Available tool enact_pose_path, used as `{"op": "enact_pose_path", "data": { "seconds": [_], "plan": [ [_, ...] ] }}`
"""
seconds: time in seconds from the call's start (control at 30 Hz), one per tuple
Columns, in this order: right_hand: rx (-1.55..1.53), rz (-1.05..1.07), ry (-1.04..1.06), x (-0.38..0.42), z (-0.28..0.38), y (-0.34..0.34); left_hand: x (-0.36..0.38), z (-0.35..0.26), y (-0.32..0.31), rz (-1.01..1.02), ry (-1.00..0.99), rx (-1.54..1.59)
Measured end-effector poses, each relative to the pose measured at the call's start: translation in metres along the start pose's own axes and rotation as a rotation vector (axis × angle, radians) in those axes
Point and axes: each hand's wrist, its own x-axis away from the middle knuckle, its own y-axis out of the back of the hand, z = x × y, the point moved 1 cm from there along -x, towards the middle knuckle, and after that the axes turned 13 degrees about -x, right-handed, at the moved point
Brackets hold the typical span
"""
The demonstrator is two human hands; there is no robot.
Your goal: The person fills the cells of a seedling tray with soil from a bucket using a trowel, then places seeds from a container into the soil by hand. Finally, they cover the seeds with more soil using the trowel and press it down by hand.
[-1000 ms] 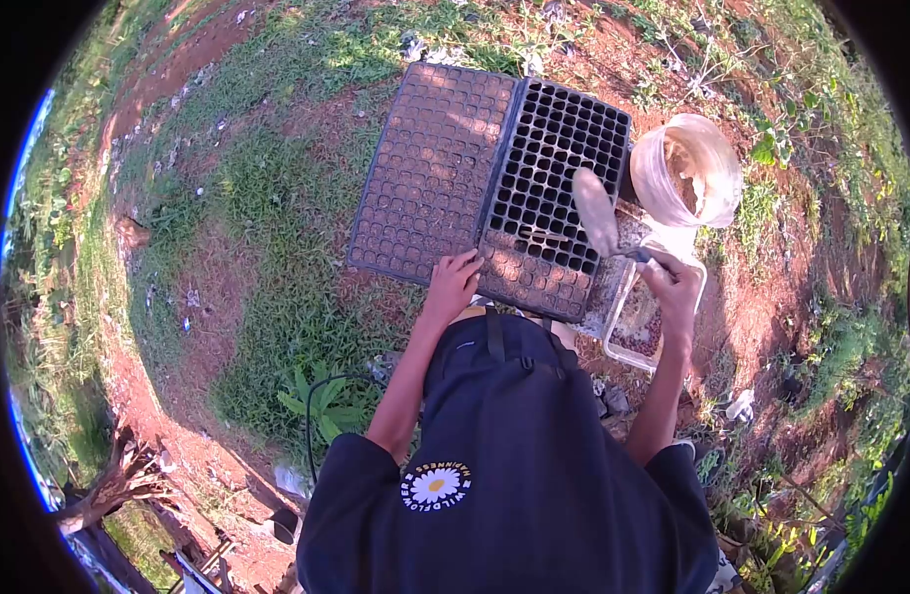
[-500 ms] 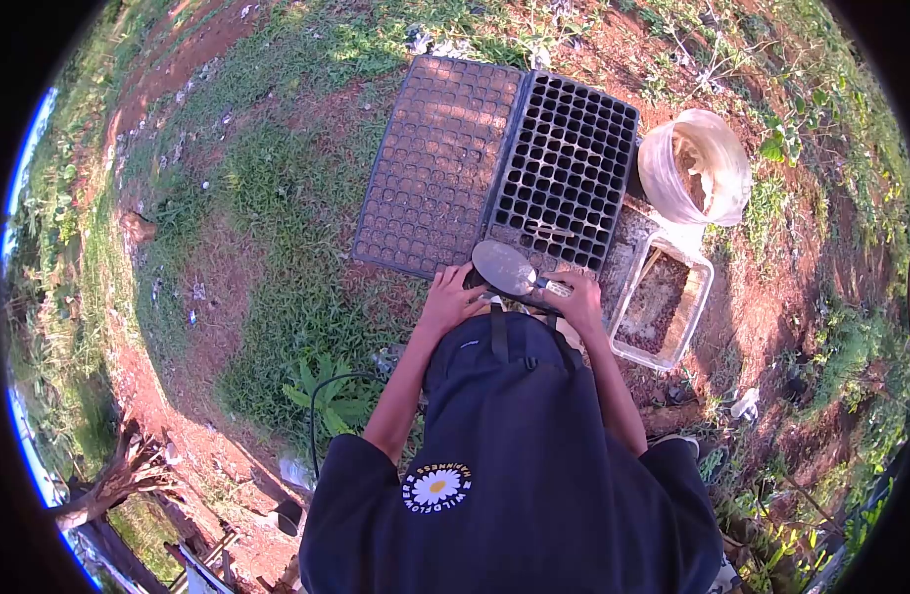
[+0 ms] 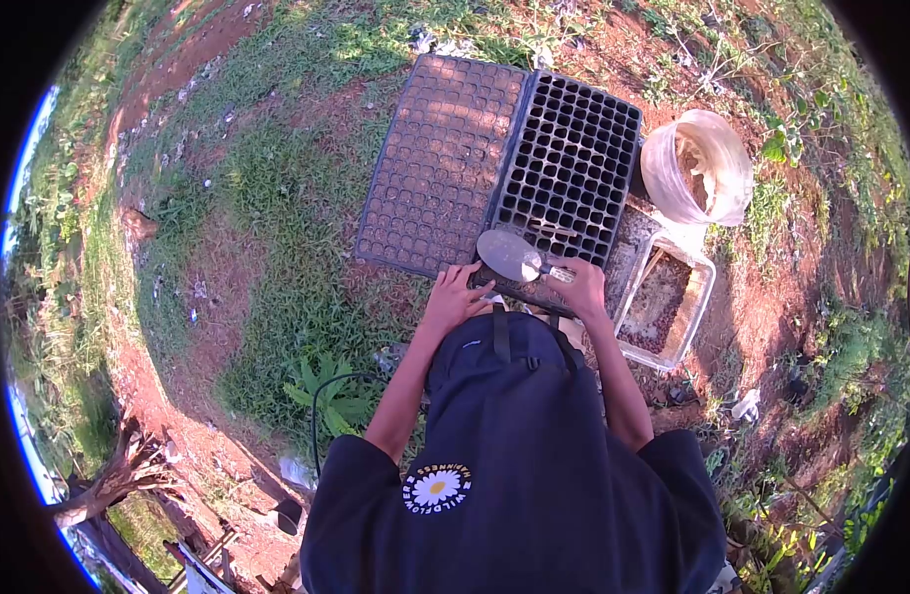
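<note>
My right hand is closed round the handle of a trowel. The trowel's broad grey blade points left, above the near end of a black seedling tray. Most cells of that tray are dark hollows, while its nearest rows are partly covered by the trowel and my hand. At the near edge, where two trays meet, my left hand grips the rim with curled fingers; its fingertips are partly hidden. Left of the black tray lies a second seedling tray, its cells filled with brown soil.
To the right sits a pale rectangular tub with dark reddish bits and a stick inside. Beyond it stands a translucent round container with soil-stained walls. Grass and a leafy plant are on the left.
The trowel and my right hand have moved slightly forward and right, further over the black tray's near end. My left hand stays at the rim.
</note>
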Motion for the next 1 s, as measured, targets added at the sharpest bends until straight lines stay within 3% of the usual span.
{"op": "enact_pose_path", "data": {
  "seconds": [0.27,0.33,0.47,0.53,0.67,0.73,1.0],
  "plan": [
    [0.006,-0.057,0.114,0.013,-0.008,-0.016,0.001,0.001,-0.003,0.004,0.013,0.002],
    [-0.043,-0.175,-0.004,0.009,-0.014,-0.02,0.002,0.001,-0.001,-0.009,0.009,0.005],
    [0.009,-0.096,0.07,0.003,-0.01,-0.014,0.001,0.001,-0.002,-0.027,0.0,0.003],
    [-0.054,-0.206,-0.055,-0.002,-0.006,-0.013,0.001,0.001,-0.003,-0.037,-0.004,0.002],
    [-0.009,-0.119,0.034,-0.007,0.001,-0.008,0.003,0.002,-0.003,-0.031,-0.005,-0.023],
    [-0.05,-0.105,-0.109,-0.009,0.005,-0.007,0.002,0.001,-0.004,-0.033,-0.004,-0.019],
    [-0.074,-0.173,-0.042,-0.006,-0.009,-0.015,0.003,0.002,-0.002,-0.029,0.0,-0.009]
  ]
}}
